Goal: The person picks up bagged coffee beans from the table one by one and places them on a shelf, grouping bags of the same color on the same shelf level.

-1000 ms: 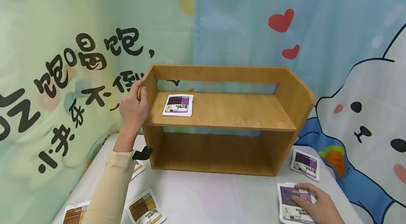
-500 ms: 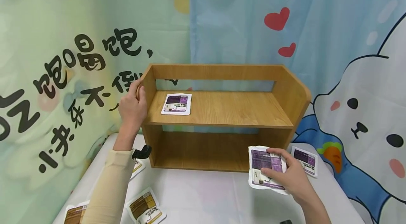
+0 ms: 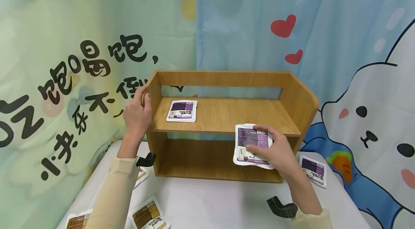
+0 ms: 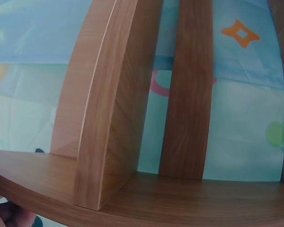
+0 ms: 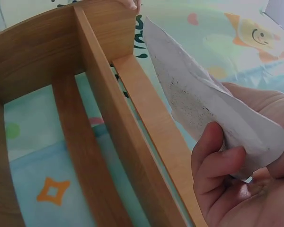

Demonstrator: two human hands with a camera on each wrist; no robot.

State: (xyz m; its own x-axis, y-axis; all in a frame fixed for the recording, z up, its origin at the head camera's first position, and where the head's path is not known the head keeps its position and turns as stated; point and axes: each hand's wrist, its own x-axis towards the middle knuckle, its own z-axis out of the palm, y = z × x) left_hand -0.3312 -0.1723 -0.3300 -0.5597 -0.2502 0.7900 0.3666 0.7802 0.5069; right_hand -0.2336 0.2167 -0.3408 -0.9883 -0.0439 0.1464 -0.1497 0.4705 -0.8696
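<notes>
My left hand point(image 3: 137, 115) grips the left side panel of a two-tier wooden shelf point(image 3: 227, 77). A flat white-and-purple packet point(image 3: 248, 142) is in my right hand point(image 3: 275, 149), thumb on its face and fingers curled behind. It hangs in front of the upper board's edge, right of the middle. The right wrist view shows the packet's pale back point(image 5: 189, 90) with the fingers point(image 5: 213, 161) bent against it. Another purple packet point(image 3: 182, 111) lies on the upper board at the left. In the left wrist view only the shelf boards point(image 4: 109, 118) and a bit of hand show.
One purple packet point(image 3: 313, 171) lies on the white table point(image 3: 207, 203) right of the shelf. Brown-and-white packets point(image 3: 150, 215) lie on the left, one partly behind the left sleeve point(image 3: 113, 189). Printed curtains point(image 3: 240, 23) hang behind the shelf.
My right hand has lifted the purple packet off the table at the right and carried it left and up to the shelf front. My left hand has kept its grip on the side panel.
</notes>
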